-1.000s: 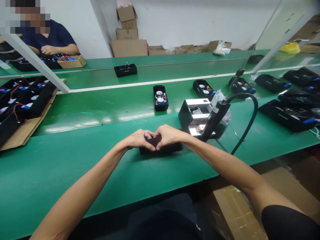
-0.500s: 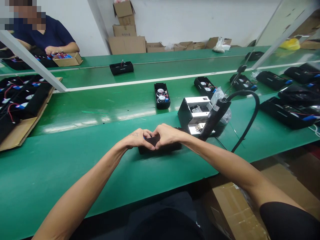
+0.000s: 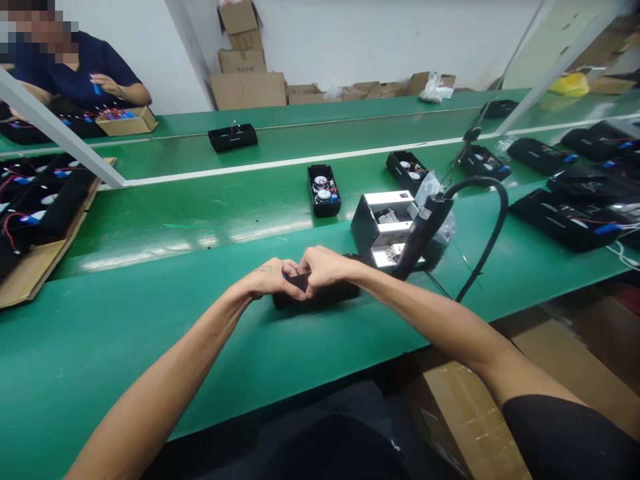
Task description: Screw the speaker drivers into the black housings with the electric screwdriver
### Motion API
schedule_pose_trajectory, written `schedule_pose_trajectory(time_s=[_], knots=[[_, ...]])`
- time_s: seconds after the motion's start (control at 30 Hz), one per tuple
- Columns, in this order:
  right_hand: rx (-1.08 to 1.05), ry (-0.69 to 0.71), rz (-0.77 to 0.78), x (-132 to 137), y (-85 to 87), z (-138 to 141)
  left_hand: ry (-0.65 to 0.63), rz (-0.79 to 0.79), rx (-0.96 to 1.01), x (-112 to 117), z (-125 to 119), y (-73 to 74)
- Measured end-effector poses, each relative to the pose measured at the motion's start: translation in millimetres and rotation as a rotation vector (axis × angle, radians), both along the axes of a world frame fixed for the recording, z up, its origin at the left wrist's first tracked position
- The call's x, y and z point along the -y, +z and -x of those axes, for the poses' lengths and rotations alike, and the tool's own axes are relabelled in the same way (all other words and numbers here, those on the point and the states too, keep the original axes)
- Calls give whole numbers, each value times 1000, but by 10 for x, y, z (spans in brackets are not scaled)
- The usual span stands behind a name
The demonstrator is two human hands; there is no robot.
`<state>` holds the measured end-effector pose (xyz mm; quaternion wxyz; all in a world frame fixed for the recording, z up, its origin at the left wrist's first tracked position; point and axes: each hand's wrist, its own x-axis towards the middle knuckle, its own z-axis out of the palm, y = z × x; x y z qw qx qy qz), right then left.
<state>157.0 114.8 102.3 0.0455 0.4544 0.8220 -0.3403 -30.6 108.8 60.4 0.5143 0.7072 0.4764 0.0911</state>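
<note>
A long black speaker housing [image 3: 325,299] lies on the green bench in front of me, mostly covered by my hands. My left hand [image 3: 274,279] grips its left part, with the thumb on the near wall and the fingers curled over inside. Close beside it, my right hand [image 3: 324,269] is closed on the middle of the same housing, its thumb almost meeting the left one. A trace of blue shows by the left fingers. What the fingertips touch inside is hidden.
A white and black machine [image 3: 385,227] stands just beyond the housing, with a black tool on a cable [image 3: 425,227] before it. Open speaker housings [image 3: 324,193] sit along the line, several more at right. Stacked housings on cardboard [image 3: 45,200] are at left. A co-worker [image 3: 95,73] sits across.
My view has shifted slightly; both my hands stay on the housing. The co-worker's hand has risen from the small box, holding a blue piece.
</note>
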Motion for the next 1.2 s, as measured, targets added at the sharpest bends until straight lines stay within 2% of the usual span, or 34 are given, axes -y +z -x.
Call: schedule_pose_trajectory(time_s=[0.1,0.17,0.3,0.4,0.47,0.53,0.67,0.8,0.83,0.87,0.9,0.97,1.0,1.03,1.07,1.1,1.2], knots=[[41,-2,-58,88,-47,-28,-14,-40,-10,35,-2,-33],[41,29,-153,232,-143,-70,-10,-144,-31,141,1,-99],[-18,120,-479,666,-517,-178,-14,-605,-90,589,0,-320],[-99,143,-720,933,-841,-246,78,-926,-141,968,-29,-469],[-157,147,-834,1021,-1004,-270,117,-1043,-144,1140,-67,-518],[-200,147,-907,1046,-1109,-274,120,-1097,-142,1226,-115,-528],[-239,147,-971,1046,-1149,-252,84,-1140,-176,1230,-193,-516],[-322,192,-907,1119,-934,-372,0,-1109,-162,1204,-202,-525],[-404,161,-903,1137,-848,-454,-8,-1091,-157,1204,-199,-527],[-504,67,-930,1144,-758,-558,-10,-1078,-153,1206,-197,-528],[-602,-97,-991,1134,-671,-681,-10,-1068,-150,1209,-196,-527],[-701,-573,-1147,1055,-529,-963,-11,-1061,-139,1215,-198,-521],[-681,-800,-1203,985,-484,-1107,-9,-1065,-131,1217,-201,-518],[-630,-971,-1227,902,-459,-1242,-5,-1070,-123,1218,-204,-515],[-572,-1066,-1212,812,-455,-1360,-2,-1077,-116,1217,-206,-513],[-531,-1097,-1152,725,-470,-1456,1,-1082,-112,1215,-207,-514],[-633,-1076,-849,554,-591,-1579,5,-1098,-111,1210,-208,-529]])
